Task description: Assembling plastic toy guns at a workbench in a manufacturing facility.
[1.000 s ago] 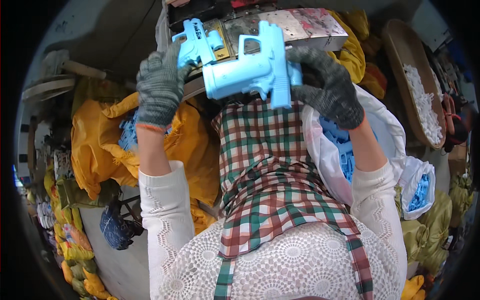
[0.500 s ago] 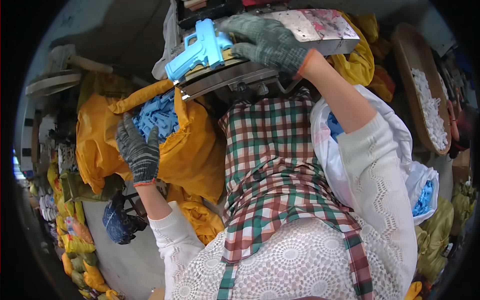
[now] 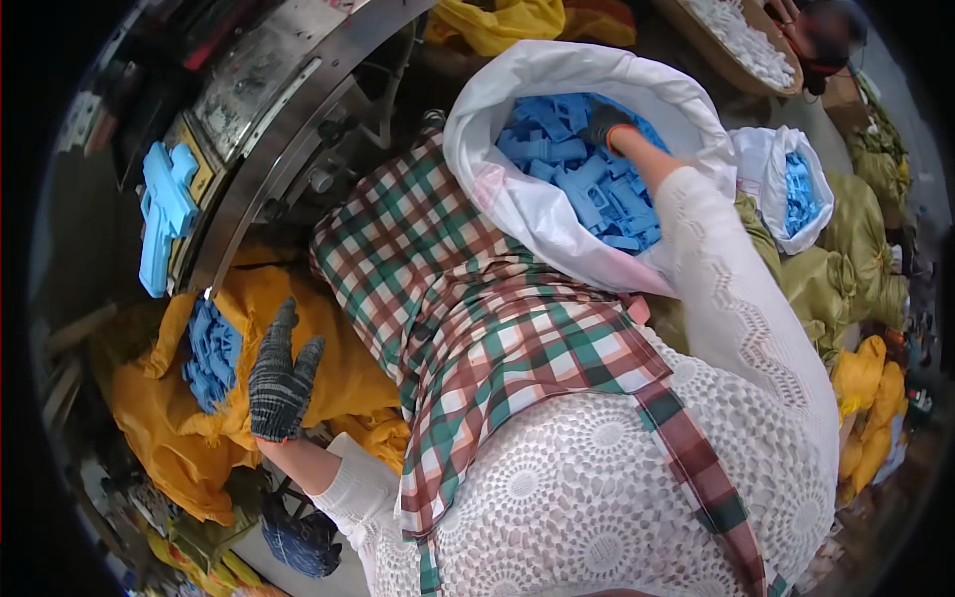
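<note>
My left hand [image 3: 281,378], in a grey knit glove, hovers with fingers spread over a yellow sack [image 3: 298,368] that holds several blue plastic parts [image 3: 211,350]. My right hand [image 3: 603,126], also gloved, reaches into a white sack [image 3: 537,199] full of blue plastic parts [image 3: 587,179]; whether it grips one cannot be made out. A blue pistol-shaped plastic piece [image 3: 165,211] lies on the metal machine table [image 3: 269,129] at the upper left. A checked apron covers my lap between the two sacks.
A second, smaller white bag with blue parts [image 3: 786,189] stands at the right beside olive and yellow sacks [image 3: 856,249]. A shallow tray of white pieces [image 3: 741,35] sits at the top right. More yellow bags pile at the lower left.
The right hand left the blue piece on the machine table and went down into the white sack. The left hand stays near the yellow sack. The view swung to the right.
</note>
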{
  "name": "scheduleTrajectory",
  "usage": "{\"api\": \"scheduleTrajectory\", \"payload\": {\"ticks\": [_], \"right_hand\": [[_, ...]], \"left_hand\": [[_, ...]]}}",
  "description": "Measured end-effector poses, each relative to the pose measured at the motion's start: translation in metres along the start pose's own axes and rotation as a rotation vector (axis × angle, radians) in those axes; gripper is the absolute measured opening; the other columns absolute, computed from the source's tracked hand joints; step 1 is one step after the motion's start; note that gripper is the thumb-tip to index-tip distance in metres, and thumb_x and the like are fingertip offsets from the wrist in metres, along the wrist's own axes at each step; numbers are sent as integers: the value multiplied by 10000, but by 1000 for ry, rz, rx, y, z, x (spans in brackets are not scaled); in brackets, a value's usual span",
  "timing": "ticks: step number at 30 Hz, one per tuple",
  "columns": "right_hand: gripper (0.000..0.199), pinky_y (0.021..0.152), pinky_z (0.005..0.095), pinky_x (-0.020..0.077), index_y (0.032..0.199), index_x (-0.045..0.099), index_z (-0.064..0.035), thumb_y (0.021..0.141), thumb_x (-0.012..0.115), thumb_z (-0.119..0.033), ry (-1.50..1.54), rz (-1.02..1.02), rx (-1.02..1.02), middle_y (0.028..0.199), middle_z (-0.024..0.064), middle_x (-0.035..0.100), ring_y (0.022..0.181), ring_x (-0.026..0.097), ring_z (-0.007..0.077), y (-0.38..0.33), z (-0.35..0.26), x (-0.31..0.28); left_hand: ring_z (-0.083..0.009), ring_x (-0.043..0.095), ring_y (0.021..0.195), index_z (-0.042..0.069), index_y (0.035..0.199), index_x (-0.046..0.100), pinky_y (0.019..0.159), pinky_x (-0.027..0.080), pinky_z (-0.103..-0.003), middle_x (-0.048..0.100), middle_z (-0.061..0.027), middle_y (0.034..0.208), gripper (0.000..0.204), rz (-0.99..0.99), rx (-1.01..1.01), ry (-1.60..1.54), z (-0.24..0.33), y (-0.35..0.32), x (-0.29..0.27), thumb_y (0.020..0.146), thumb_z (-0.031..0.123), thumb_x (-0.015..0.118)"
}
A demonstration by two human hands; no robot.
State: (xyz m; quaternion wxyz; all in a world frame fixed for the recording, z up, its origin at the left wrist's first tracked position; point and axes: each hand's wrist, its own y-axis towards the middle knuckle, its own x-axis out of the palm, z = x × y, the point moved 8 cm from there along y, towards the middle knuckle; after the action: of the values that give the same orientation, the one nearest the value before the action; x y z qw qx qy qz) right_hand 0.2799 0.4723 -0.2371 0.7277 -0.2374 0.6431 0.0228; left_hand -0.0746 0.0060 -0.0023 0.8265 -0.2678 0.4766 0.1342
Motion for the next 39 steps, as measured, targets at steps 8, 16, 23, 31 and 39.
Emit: {"api": "scheduleTrajectory", "payload": {"ticks": [8, 16, 23, 31, 39], "right_hand": [[284, 733, 428, 504, 994, 632, -92, 734, 531, -149, -140, -27, -605, 908, 151, 654, 870, 634, 309, -96, -102, -10], [209, 759, 317, 491, 957, 656, -78, 757, 609, -39, 136, 355, -1260, 896, 110, 655, 809, 628, 232, -227, -159, -226], [269, 817, 292, 485, 1076, 607, -20, 812, 642, -58, 843, 69, -1515, 1021, 90, 649, 910, 627, 201, -257, -230, -295], [539, 944, 379, 433, 1127, 558, -41, 651, 798, -117, 568, 491, -1417, 1132, 161, 585, 1067, 560, 319, -276, -256, -278], [599, 873, 335, 478, 1165, 573, -64, 624, 826, -103, 748, 264, -1335, 1070, 85, 629, 990, 602, 200, -250, -249, -308]], "left_hand": [[-263, 507, 1186, 112, 1365, 413, 947, 420, -366, 551, -174, 1243, 588, -48, 93, 83, 15, 4, 13, 827, 134, 651], [-305, 462, 1218, 35, 1319, 429, 995, 382, -379, 492, -192, 1290, 624, 346, 676, -430, 125, 27, 8, 764, 79, 710], [-172, 598, 843, 4, 1089, 563, 798, 498, -317, 614, -78, 965, 379, 240, 285, -1333, 126, 51, 17, 845, 277, 661], [-271, 615, 910, 10, 1091, 544, 787, 555, -396, 606, -132, 1010, 419, 192, 8, -2221, 80, 57, 28, 832, 313, 675], [-234, 536, 1088, 17, 1250, 459, 929, 461, -357, 554, -153, 1164, 412, 1511, 331, -438, 23, -4, -125, 909, 223, 566]]}}
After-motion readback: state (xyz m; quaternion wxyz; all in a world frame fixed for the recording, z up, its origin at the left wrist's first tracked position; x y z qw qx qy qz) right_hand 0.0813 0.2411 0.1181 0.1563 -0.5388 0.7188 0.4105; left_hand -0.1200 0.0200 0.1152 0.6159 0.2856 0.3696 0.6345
